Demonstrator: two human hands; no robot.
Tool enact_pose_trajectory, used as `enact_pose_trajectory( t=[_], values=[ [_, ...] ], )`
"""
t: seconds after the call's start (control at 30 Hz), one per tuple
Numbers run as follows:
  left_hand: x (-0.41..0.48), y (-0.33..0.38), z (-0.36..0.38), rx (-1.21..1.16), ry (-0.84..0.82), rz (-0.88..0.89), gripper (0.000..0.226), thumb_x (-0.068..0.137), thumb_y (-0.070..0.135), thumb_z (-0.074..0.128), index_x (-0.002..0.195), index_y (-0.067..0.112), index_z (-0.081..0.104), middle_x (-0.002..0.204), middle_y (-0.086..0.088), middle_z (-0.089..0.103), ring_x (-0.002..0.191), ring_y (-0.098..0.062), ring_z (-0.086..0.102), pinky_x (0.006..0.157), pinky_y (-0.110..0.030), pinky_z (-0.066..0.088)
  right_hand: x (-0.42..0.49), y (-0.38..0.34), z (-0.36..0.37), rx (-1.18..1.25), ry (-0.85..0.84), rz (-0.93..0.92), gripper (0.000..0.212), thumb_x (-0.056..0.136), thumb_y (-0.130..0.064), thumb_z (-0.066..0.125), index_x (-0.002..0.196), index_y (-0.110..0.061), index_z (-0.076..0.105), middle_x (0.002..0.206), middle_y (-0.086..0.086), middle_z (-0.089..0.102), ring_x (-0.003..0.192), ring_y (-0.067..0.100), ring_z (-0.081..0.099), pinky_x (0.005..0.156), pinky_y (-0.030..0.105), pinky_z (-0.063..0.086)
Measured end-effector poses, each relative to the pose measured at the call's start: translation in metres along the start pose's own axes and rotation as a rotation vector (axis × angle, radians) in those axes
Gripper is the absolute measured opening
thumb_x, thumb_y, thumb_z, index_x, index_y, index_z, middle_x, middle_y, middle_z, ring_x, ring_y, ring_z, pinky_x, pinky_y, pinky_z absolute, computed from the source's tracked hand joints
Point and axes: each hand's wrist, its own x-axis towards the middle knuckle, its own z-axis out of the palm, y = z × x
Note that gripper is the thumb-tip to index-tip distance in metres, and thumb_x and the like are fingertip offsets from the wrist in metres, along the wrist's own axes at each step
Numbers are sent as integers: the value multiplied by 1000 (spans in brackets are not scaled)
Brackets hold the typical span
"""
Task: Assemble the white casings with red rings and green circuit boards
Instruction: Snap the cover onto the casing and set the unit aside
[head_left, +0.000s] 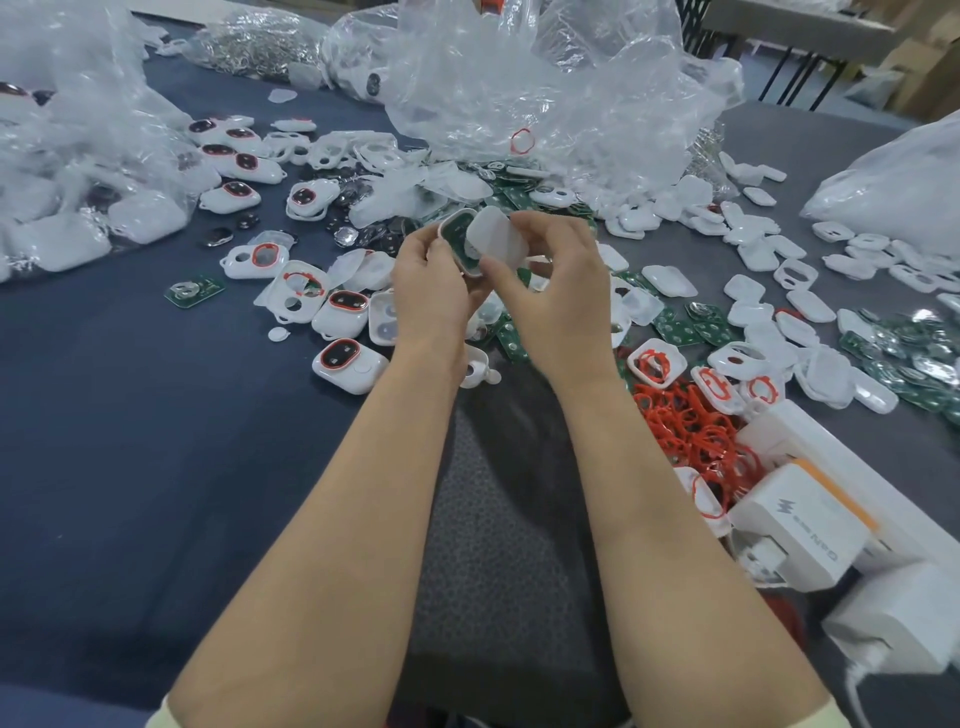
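The step in hand looks like closing up one unit. The left hand (431, 283) grips a white casing half (451, 218) whose open face shows a green circuit board (460, 236) seated inside. The right hand (553, 275) pinches a white back cover (493, 236) between thumb and fingertips, holding it tilted against the casing half's right side, overlapping it but not seated flush. Both hands are raised above the table (130, 415), a little toward twelve o'clock from the middle of the view. Whether a red ring already sits in this casing half cannot be told, since its front faces away (the pinkish line along its rim may be one). As I judge it, the next move calls for squaring the cover to the casing's outline. It then needs pressing down evenly around the rim until it catches, with the left hand bracing from behind so the board does not shift. At about nine o'clock from the hands lie finished units (349, 361) with red-ringed windows. At four o'clock is a heap of loose red rings (691, 431), and at three o'clock are loose green boards (675, 325) among empty white shells (670, 280). Crumpled clear plastic bags (545, 78) pile up at twelve o'clock, and white boxes (800, 519) sit at five o'clock.
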Motion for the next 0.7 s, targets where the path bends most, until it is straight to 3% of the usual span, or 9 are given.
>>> enact_pose_trajectory(
  t=[0.07, 0.13, 0.2, 0.27, 0.37, 0.5, 0.7],
  values=[
    [0, -2, 1, 32, 4, 3, 17, 102, 8, 38, 109, 16, 51, 112, -14, 62, 89, -20, 62, 61, -23, 55, -2, -1, 3, -30, 8, -10, 40, 80, -17, 74, 115, -4, 61, 111, 9, 56, 99, 16, 55, 90, 24, 45],
    [1, -4, 2, 50, 11, 8, 18, 102, 9, 37, 112, 15, 51, 115, -15, 61, 96, -22, 60, 77, -33, 58, -3, -3, 7, -49, 8, 1, 40, 81, -18, 74, 115, -3, 62, 112, 10, 56, 103, 19, 55, 91, 24, 43],
    [1, -5, 5, 55, 17, 24, 19, 102, 9, 35, 102, 16, 53, 104, -10, 62, 93, -21, 59, 90, -44, 54, -3, -3, 10, -70, 11, 21, 40, 82, -21, 73, 116, -3, 62, 113, 10, 56, 105, 22, 55, 92, 28, 43],
    [-1, -6, 7, 71, 24, 36, 25, 102, 9, 35, 90, 21, 53, 91, -5, 60, 88, -21, 57, 92, -49, 52, -3, -3, 11, -87, 24, 40, 41, 82, -22, 72, 117, -4, 61, 114, 10, 56, 107, 24, 53, 93, 29, 42],
    [-2, -8, 9, 103, 26, 54, 28, 102, 10, 35, 86, 24, 52, 92, -5, 60, 93, -23, 57, 96, -52, 50, -2, -1, 11, -94, 48, 52, 41, 83, -22, 72, 117, -3, 61, 114, 10, 56, 107, 24, 53, 90, 23, 40],
    [-4, -12, 8, 202, 18, 112, 27, 100, 8, 35, 88, 25, 53, 104, -8, 61, 99, -22, 58, 99, -49, 48, -2, -2, 12, -89, 51, 64, 40, 83, -23, 71, 117, -3, 61, 114, 10, 56, 104, 23, 54, 86, 20, 39],
    [-2, -16, 4, 289, 8, 213, 16, 101, 14, 40, 102, 19, 55, 104, -7, 61, 93, -19, 58, 98, -45, 49, -2, -3, 15, -72, 74, 76, 36, 84, -24, 70, 111, -2, 62, 109, 9, 56, 101, 21, 54, 81, 15, 36]
  ],
)
